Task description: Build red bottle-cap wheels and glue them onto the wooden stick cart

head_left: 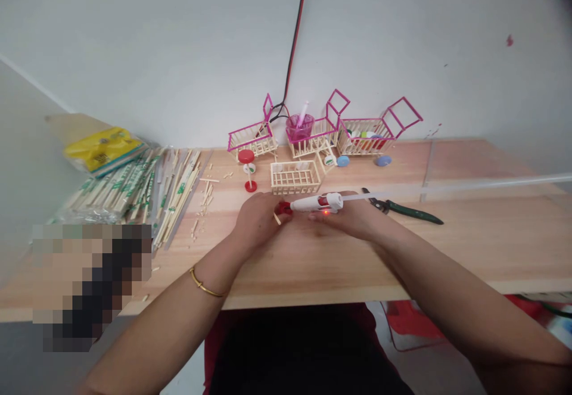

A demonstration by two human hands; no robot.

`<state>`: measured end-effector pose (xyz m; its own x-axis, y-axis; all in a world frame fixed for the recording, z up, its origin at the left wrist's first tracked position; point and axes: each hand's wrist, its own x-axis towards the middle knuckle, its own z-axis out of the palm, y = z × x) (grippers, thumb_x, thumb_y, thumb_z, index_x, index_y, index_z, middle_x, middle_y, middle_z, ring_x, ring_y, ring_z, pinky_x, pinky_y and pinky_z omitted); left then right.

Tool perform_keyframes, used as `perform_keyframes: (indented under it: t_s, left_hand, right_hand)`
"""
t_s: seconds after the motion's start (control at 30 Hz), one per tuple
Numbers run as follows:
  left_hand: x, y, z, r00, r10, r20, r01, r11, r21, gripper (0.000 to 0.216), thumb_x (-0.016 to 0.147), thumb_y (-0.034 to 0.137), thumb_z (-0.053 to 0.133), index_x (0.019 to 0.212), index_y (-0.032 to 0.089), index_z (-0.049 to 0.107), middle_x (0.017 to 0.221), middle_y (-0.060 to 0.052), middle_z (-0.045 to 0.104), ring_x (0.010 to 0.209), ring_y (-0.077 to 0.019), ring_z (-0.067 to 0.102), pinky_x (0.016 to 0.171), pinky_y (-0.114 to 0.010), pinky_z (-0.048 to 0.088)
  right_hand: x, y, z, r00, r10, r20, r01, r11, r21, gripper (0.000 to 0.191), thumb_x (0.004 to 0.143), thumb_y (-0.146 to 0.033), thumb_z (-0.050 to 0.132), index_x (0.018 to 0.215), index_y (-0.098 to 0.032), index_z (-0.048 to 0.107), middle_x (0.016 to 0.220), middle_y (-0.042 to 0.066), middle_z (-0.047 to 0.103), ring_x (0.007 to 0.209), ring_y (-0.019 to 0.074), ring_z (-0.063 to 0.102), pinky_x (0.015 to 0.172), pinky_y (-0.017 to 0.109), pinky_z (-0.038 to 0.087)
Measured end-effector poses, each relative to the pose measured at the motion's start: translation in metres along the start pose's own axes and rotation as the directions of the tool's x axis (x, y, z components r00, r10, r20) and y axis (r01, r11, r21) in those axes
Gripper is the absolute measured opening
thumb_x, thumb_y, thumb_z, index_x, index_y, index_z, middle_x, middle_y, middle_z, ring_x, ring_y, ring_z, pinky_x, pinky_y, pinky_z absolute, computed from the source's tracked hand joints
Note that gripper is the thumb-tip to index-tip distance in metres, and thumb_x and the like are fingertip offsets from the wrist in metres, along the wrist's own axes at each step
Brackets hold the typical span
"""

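My right hand (351, 215) is wrapped round a white hot glue gun (315, 203) that lies sideways over the wooden table (469, 246), nozzle pointing left, a red light glowing on its body. A long clear glue stick (469, 185) trails from its back to the right. My left hand (258, 219) is closed in a pinch on a small red piece with a short wooden stick (280, 211), right at the nozzle tip. A gold bangle sits on my left wrist.
Behind the hands stand a bare stick basket (295, 177), several pink-trimmed stick carts (357, 133), a pink cup (299, 126) and a red-topped stand (247, 170). Green-handled pliers (402, 207) lie to the right. Packs of chopsticks (134, 189) are heaped at left.
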<state>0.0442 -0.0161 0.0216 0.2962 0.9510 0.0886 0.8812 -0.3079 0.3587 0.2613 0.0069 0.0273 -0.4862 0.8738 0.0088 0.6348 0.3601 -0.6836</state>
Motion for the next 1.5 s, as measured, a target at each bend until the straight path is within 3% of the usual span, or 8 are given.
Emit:
perform_keyframes:
  t_s: [0.23,0.57,0.83,1.2,1.5]
  left_hand:
    - [0.001,-0.001,0.001,1.0,0.0,0.007,0.001,1.0,-0.008,0.017,0.081,0.033,0.062,0.085,0.017,0.067,0.08,-0.006,0.067,0.072,-0.0184,0.058,0.065,-0.029,0.041]
    - [-0.001,-0.001,0.001,1.0,0.003,-0.005,-0.003,1.0,0.016,0.018,0.081,0.032,0.062,0.087,0.017,0.067,0.082,-0.006,0.067,0.074,-0.0194,0.059,0.066,-0.03,0.041]
    - [-0.002,0.0,0.001,1.0,0.021,-0.016,-0.02,0.997,0.068,0.017,0.081,0.032,0.062,0.088,0.017,0.067,0.088,-0.007,0.069,0.083,-0.0228,0.061,0.075,-0.034,0.044]
    - [-0.003,0.001,0.002,0.999,0.033,-0.019,-0.032,0.996,0.08,0.018,0.082,0.032,0.062,0.09,0.017,0.067,0.089,-0.008,0.069,0.084,-0.0239,0.061,0.075,-0.035,0.044]
    - [-0.004,0.001,0.003,0.997,0.066,-0.034,-0.06,0.989,0.138,0.019,0.081,0.032,0.065,0.089,0.016,0.066,0.089,-0.008,0.068,0.084,-0.0234,0.059,0.075,-0.035,0.044]
  right_hand:
    - [0.001,0.003,0.002,1.0,0.018,0.003,-0.018,1.0,-0.012,0.029,0.076,-0.047,0.066,0.088,-0.021,0.073,0.082,0.005,0.074,0.073,0.0217,0.067,0.063,0.031,0.05]
    - [0.001,0.0,0.0,1.0,0.012,0.025,-0.012,1.0,0.01,0.031,0.077,-0.046,0.066,0.094,-0.021,0.072,0.091,0.006,0.074,0.081,0.0225,0.068,0.068,0.031,0.05]
    - [0.0,0.002,-0.004,1.0,-0.011,0.02,0.011,1.0,-0.023,0.03,0.076,-0.049,0.066,0.082,-0.02,0.071,0.077,0.003,0.072,0.069,0.0205,0.065,0.06,0.029,0.047]
    - [0.001,0.002,-0.003,1.0,-0.001,0.012,0.001,1.0,0.004,0.028,0.076,-0.047,0.066,0.087,-0.021,0.072,0.085,0.004,0.074,0.075,0.0216,0.066,0.065,0.03,0.048]
    - [-0.004,-0.005,-0.012,1.0,0.025,0.011,-0.023,0.986,-0.167,0.028,0.076,-0.049,0.065,0.077,-0.021,0.069,0.074,0.003,0.071,0.064,0.0181,0.062,0.053,0.026,0.041]
